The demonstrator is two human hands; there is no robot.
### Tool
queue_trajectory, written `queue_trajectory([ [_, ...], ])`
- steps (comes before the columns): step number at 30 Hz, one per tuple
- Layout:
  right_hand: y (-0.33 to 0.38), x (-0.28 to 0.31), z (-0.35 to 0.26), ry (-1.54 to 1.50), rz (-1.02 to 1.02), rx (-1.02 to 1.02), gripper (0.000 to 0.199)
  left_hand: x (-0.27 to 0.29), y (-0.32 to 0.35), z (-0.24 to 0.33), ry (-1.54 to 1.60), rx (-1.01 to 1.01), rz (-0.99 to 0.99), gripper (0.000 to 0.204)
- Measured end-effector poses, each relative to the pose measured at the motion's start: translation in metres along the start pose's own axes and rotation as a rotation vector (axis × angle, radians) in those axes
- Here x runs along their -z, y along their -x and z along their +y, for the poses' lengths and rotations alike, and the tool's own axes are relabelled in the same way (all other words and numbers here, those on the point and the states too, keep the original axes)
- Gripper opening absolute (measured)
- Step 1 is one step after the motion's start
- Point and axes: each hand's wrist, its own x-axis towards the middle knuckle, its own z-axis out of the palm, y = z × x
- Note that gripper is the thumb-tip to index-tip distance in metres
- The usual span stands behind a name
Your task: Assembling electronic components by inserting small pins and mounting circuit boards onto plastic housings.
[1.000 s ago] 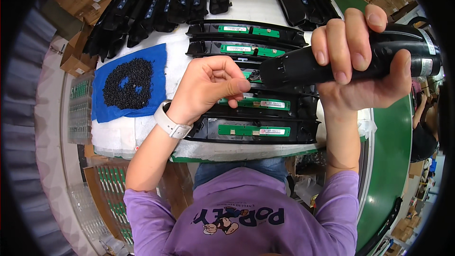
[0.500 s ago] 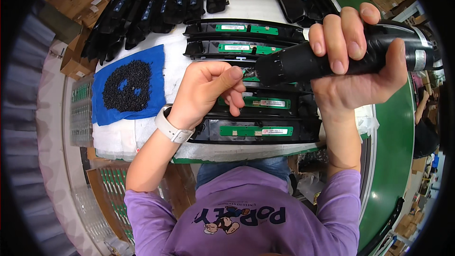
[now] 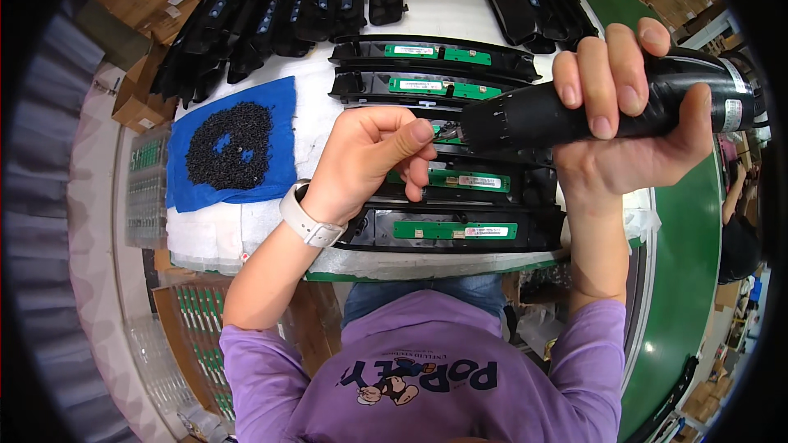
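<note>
My right hand (image 3: 607,160) is wrapped round a thick black electric screwdriver (image 3: 521,112), held nearly level with its bit toward the left. At that bit, my left hand (image 3: 361,152) pinches thumb and forefinger together; whatever lies between them is too small to make out. A pale watch (image 3: 310,217) circles the left wrist. Beneath both hands lie several long black plastic housings (image 3: 369,231), stacked in rows across the table. Green circuit boards with white labels sit in them, such as the nearest board (image 3: 419,230). The hands and the tool partly cover the middle rows.
On the left, a blue cloth (image 3: 283,127) bears a spread of small black screws (image 3: 217,156). More black housings (image 3: 279,8) stand along the back left, others (image 3: 525,0) at the back right. Clear trays of boards (image 3: 148,189) and a cardboard box (image 3: 135,102) are beyond the table's left edge.
The whole view has shifted slightly, so everything appears a little further right. Both hands keep the same hold, with the left fingers still at the screwdriver's bit.
</note>
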Motion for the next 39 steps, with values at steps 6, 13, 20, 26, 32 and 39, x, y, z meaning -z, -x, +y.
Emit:
queue_trajectory([
  [6, -0.004, -0.008, 0.009, -0.242, -0.119, 0.000, 0.043, 0.004, 0.000, 0.000, 0.005, 0.061, -0.046, 0.037],
  [13, -0.001, 0.013, 0.002, -0.120, -0.009, -0.063, 0.041, 0.008, -0.007, 0.006, -0.512, -0.327, -0.001, 0.032],
  [20, 0.005, 0.035, 0.019, 0.381, 0.103, -0.186, 0.033, 0.001, -0.007, 0.001, -1.420, -0.493, -0.190, 0.036],
  [26, 0.005, 0.034, 0.026, 0.392, 0.144, -0.234, 0.031, 0.003, -0.007, -0.003, -1.437, -0.418, -0.191, 0.035],
  [32, -0.001, 0.027, 0.033, 0.469, 0.190, -0.264, 0.023, 0.000, -0.009, -0.005, -1.458, -0.423, -0.171, 0.027],
  [39, -0.005, 0.027, 0.034, 0.591, 0.164, -0.316, 0.024, -0.005, -0.014, -0.008, -1.476, -0.484, -0.158, 0.023],
])
